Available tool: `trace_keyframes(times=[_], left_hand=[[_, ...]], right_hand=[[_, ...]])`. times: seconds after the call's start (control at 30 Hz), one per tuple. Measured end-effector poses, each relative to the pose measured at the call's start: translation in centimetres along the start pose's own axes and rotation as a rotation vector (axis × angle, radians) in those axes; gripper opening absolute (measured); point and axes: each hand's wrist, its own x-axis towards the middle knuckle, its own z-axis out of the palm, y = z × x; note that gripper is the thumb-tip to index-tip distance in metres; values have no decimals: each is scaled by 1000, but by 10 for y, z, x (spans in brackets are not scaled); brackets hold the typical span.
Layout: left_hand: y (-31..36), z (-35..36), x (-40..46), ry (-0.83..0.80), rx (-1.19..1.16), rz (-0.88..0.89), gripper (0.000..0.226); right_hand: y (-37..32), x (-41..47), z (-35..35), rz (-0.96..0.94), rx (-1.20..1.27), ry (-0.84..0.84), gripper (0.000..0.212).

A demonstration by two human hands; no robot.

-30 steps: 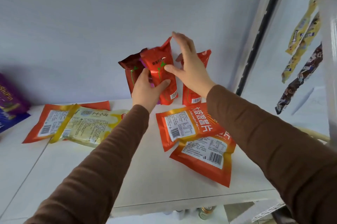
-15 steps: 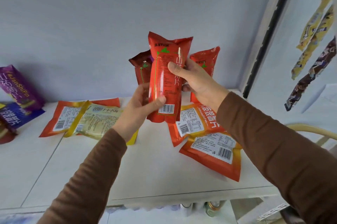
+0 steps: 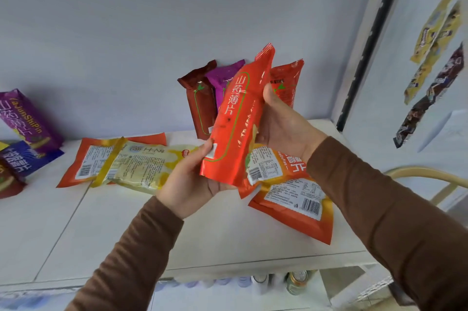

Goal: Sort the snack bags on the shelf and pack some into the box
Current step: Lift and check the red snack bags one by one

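Head view: I have the red bag lifted off the shelf — my left hand grips its bottom corner, my right hand clasps the upper edge. It looks light, puffy and slick, its contents probably brittle, so I'd hold the seams, not squeeze the middle. Its front reads 山药薄片. Far left of my left hand, a purple bag reads "JunShiPin".

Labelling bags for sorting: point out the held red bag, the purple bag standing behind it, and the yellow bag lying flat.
held red bag (image 3: 235, 118), head view, front panel
purple bag (image 3: 222, 80), head view, upper front
yellow bag (image 3: 141, 166), head view, printed back
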Motion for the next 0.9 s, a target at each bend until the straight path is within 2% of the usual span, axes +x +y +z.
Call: trace_keyframes(times=[0.07,0.1,0.17,0.27,0.37,0.47,0.5,0.53,0.6,0.67,0.73,0.83,0.9], left_hand=[[-2,1,-1,-47,-165,-52,78],[-3,2,0,-53,-188,-63,78],[-4,-1,5,13,-92,-48,61],[-1,-9,11,295,224,99,53],[3,-2,8,336,718,198,56],[-4,4,8,398,1219,240,60],[-7,6,8,439,1286,259,62],[-9,9,7,458,1271,264,60],[-10,12,5,435,1030,221,47],[-8,14,1,345,803,135,42],[-8,15,-3,256,744,90,43],[-13,19,-5,211,735,75,64],[-12,14,-6,206,709,80,83]], right_hand=[[3,-1,1,15,-3,-20,102],[5,-1,2,14,-10,16,95],[6,1,5,24,-3,123,84],[9,3,6,5,-4,275,65],[14,0,7,-28,-84,380,39],[17,-1,8,-50,-124,433,53],[17,-2,9,-45,-142,431,59],[16,-3,8,-33,-162,421,64],[13,-6,4,-3,-176,389,69],[9,-11,-1,-4,-139,378,68],[6,-14,-5,-19,-114,397,65],[6,-23,-10,-39,-96,387,60],[8,-24,-8,-42,-95,399,65]])
